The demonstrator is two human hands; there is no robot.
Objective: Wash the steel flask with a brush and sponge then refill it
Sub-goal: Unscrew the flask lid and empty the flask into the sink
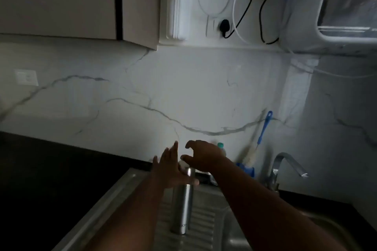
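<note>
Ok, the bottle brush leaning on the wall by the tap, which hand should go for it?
Right, probably. The right hand hovers open above the steel flask, on the side toward the blue-handled brush. The left hand rests against the flask's top and would have to cross over.

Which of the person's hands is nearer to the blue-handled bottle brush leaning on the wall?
Right. The right hand hovers above the flask, left of the brush; the left hand lies farther left still.

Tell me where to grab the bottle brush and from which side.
Grip the brush by its blue handle, about midway, coming from the front. It leans nearly upright on the wall with the bristles down in the blue holder, so only the handle is free, and the tap crowds the right.
</note>
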